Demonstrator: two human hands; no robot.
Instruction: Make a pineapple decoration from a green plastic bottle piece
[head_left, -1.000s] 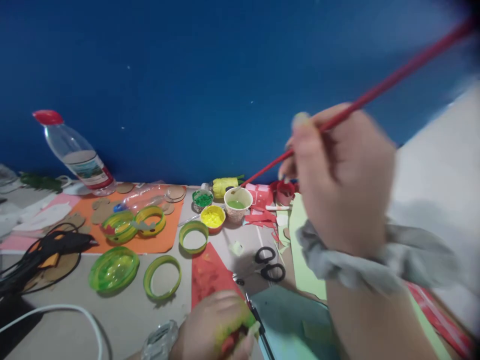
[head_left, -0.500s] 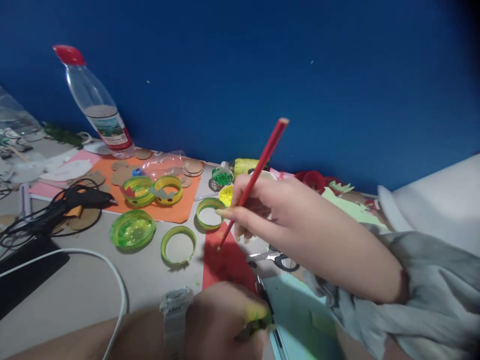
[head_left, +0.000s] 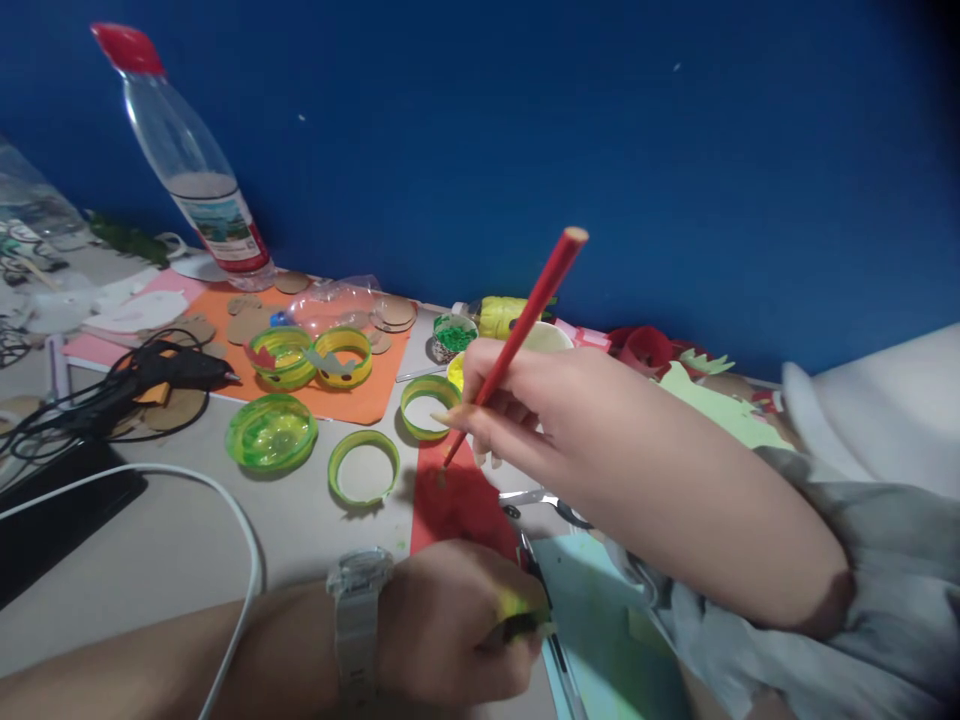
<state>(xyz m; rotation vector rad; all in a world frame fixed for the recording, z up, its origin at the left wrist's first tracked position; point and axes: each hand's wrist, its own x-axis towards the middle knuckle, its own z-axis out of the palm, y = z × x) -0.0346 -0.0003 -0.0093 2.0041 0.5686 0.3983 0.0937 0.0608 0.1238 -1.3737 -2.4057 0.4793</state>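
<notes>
My right hand [head_left: 532, 410] is closed in a writing grip around a red pencil [head_left: 536, 305]. The pencil slants, its flat end up and its thin tip down over a strip of red paper [head_left: 454, 510]; I cannot tell whether the tip touches it. Lower down, my left hand [head_left: 457, 625], wearing a clear watch [head_left: 360, 575], is closed on a small yellow-green piece with a black patch [head_left: 521, 625], mostly hidden by the fingers. Two green-yellow rings [head_left: 364, 495] lie left of the red paper. Behind my right wrist are scissors [head_left: 529, 497], partly covered.
A green-tinted plastic dish [head_left: 270, 430] and two decorated yellow rings [head_left: 341, 385] sit to the left. Farther back stand a red-capped bottle [head_left: 214, 220] and a cup of green bits [head_left: 454, 338]. A glue gun [head_left: 176, 370] with cables and light blue paper [head_left: 600, 620] are nearby.
The view has tilted, so the table things appear higher. My right hand still grips the pencil, its tip over the red paper. My left hand keeps its small piece.
</notes>
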